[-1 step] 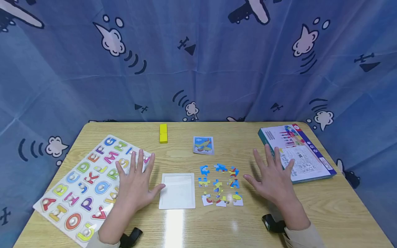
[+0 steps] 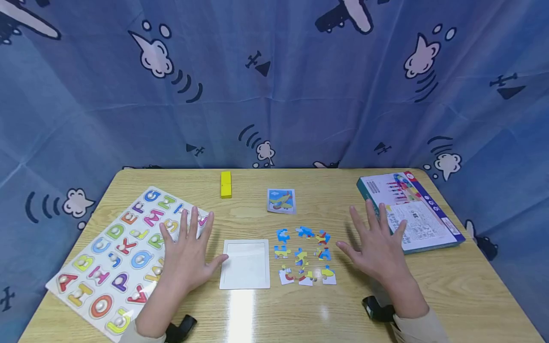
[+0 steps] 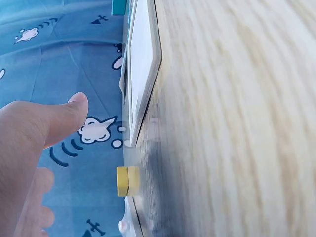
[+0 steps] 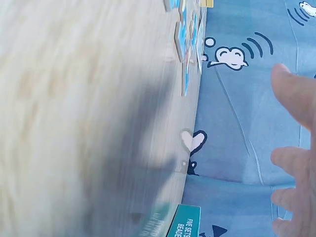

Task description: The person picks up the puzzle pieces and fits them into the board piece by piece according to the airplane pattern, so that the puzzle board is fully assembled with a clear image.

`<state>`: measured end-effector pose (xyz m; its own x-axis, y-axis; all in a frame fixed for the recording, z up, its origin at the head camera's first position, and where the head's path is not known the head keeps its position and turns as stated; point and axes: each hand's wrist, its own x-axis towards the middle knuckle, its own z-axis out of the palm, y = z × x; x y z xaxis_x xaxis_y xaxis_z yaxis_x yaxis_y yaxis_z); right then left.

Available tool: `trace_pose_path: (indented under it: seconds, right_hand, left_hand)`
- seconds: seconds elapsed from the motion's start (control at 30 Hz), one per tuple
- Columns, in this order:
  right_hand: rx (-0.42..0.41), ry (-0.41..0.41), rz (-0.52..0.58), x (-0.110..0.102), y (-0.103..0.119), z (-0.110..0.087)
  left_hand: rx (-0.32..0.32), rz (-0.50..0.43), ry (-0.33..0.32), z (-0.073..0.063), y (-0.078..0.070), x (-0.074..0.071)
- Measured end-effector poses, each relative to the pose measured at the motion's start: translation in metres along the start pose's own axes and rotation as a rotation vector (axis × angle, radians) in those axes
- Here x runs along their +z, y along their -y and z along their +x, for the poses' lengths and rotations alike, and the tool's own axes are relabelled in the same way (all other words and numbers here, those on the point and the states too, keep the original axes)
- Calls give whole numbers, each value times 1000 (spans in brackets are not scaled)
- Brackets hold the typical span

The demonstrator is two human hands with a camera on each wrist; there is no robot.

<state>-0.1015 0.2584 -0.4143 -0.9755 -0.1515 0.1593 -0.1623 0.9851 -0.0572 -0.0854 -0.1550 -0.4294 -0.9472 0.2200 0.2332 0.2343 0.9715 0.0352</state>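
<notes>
My left hand [image 2: 186, 259] hovers with spread fingers over the right part of a white alphabet board [image 2: 103, 262], holding nothing. Its thumb appears over the left edge of a square white puzzle tray [image 2: 245, 264] in the head view; the left wrist view shows that thumb [image 3: 64, 118] apart from the tray [image 3: 143, 64]. Several loose jigsaw pieces [image 2: 301, 256], blue, yellow, red and white, lie to the tray's right. To the right of these, my right hand [image 2: 379, 247] is held above the table, fingers spread and nothing in them. Part of it [image 4: 301, 163] shows in the right wrist view.
A small airplane picture card [image 2: 281, 200] lies behind the pieces. Further left stands a yellow block [image 2: 226, 185]. At the right back is a flat box [image 2: 424, 224] with a printed sheet on top. A blue patterned curtain [image 2: 274, 85] hangs behind the table.
</notes>
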Motion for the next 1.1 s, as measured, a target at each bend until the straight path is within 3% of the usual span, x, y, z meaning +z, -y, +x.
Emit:
trace_pose_path:
  seconds: [0.3,0.63,0.97,1.1]
  right_hand:
    - [-4,4,-19,3,1,-2]
    - [-7,21,-19,6,1,-3]
    - [-53,23,30,7,16,2]
    - [-98,28,77,7,25,4]
  left_hand:
    - [14,-2,-19,0,1,1]
    - [41,-43,53,0,-5,1]
    - [154,-316,175,-8,-10,5]
    - [149,-433,253,-11,-9,5]
